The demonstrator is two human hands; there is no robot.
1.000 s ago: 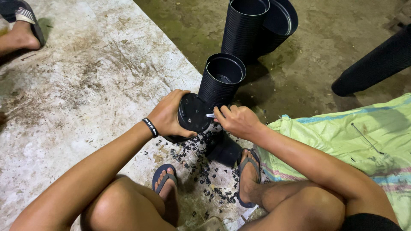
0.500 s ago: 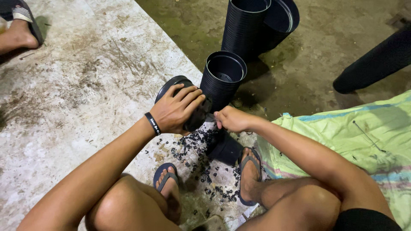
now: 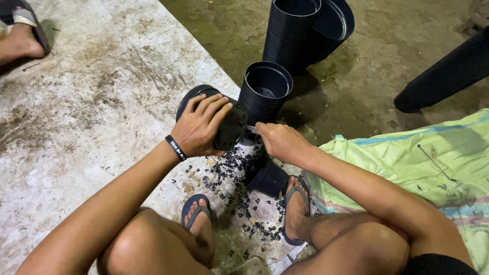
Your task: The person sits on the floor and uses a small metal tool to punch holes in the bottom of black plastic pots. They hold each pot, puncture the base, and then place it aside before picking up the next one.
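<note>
Left hand (image 3: pixel 199 130) fingers grasp a black plastic pot (image 3: pixel 230 125) lying on its side; right hand (image 3: pixel 281 142) fingers clench a small metal tool (image 3: pixel 250 128) against its base.

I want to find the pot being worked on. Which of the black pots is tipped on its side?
The black pot under the left hand, lying on its side. The pot stack beside it stands upright, mouth up.

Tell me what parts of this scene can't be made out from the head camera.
- Tool in the right hand: only a small metal tip shows; fingers hide the rest.
- Base of the black pot: covered by the left hand.
- Dark object at right: cut off by the edge.
- Small pot below: partly hidden by the right wrist.
</note>
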